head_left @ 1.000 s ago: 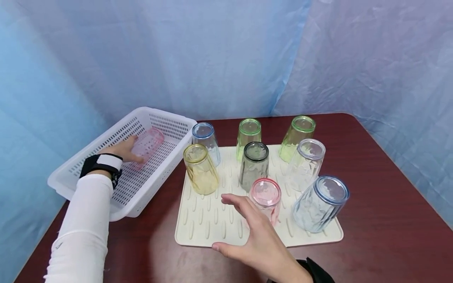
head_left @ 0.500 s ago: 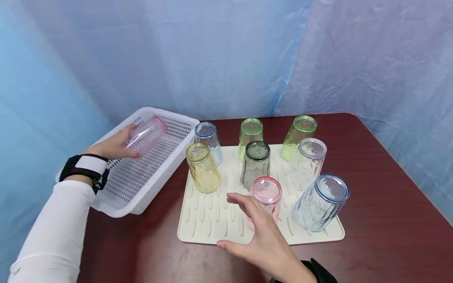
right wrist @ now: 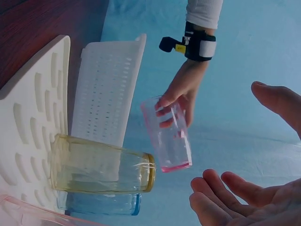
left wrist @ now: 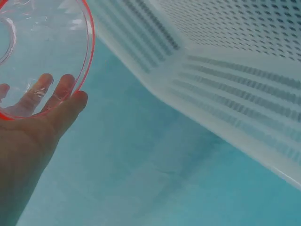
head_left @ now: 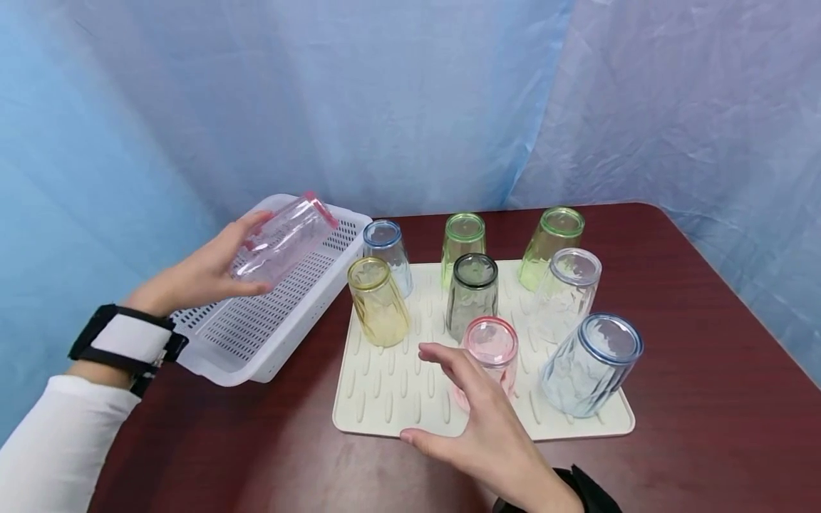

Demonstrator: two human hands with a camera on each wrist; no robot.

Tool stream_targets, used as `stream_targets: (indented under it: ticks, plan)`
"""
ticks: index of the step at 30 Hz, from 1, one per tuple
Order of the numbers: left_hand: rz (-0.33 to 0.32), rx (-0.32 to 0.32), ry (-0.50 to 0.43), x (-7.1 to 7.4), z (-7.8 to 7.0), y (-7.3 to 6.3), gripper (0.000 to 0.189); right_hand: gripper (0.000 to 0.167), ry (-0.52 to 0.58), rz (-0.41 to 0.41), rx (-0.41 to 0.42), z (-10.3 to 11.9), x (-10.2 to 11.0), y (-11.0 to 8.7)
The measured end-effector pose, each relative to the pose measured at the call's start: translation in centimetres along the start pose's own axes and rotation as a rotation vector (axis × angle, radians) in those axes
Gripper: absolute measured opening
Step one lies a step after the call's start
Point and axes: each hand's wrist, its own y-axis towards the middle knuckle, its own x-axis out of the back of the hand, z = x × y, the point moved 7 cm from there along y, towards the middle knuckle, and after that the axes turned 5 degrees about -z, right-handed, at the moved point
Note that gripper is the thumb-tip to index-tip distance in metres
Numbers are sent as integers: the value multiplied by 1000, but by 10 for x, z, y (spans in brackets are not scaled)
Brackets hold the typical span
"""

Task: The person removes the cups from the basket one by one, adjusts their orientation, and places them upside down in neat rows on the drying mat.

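Observation:
Above the white perforated basket (head_left: 256, 367), my left hand (head_left: 202, 274) grips a clear pink-rimmed drinking glass (head_left: 285, 242), tilted with its pink end up and to the right. In the left wrist view the fingers curl round this glass (left wrist: 47, 42). My right hand (head_left: 490, 420) holds nothing; its thumb and fingers are spread apart in front of a pink glass (head_left: 492, 345) on the cream drying mat (head_left: 378, 417). Whether it touches that glass cannot be told. In the right wrist view, the right hand (right wrist: 254, 197) shows the same wide gap.
Upside-down glasses stand on the mat: yellow (head_left: 378, 306), grey (head_left: 473, 299), clear (head_left: 567, 292), two blue, one of them front right (head_left: 590, 367), and two green, one back right (head_left: 550, 246). The basket's right corner is close beside the back blue glass (head_left: 388, 253).
My left hand has lifted the pink-rimmed glass from the basket floor to above the rim, tilting its pink end upward. The right hand keeps its pose.

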Motion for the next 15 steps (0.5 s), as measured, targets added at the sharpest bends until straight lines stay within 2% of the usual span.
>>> stream_targets:
  ticks: [3, 8, 11, 15]
  plan:
    - [-35, -116, -9, -8, -26, -6, 105, 81, 1, -6, -6, -1, 1, -1]
    - [-30, -275, -14, -30, -68, -14, 104, 79, 53, -26, -29, -2, 5, -2]
    - [-13, -348, -19, -44, -91, -17, 101, 79, 84, -44, -59, -3, 7, -2]
    - [12, -410, -55, -60, -114, -21, 97, 80, 97, -92, -95, -4, 14, -2]
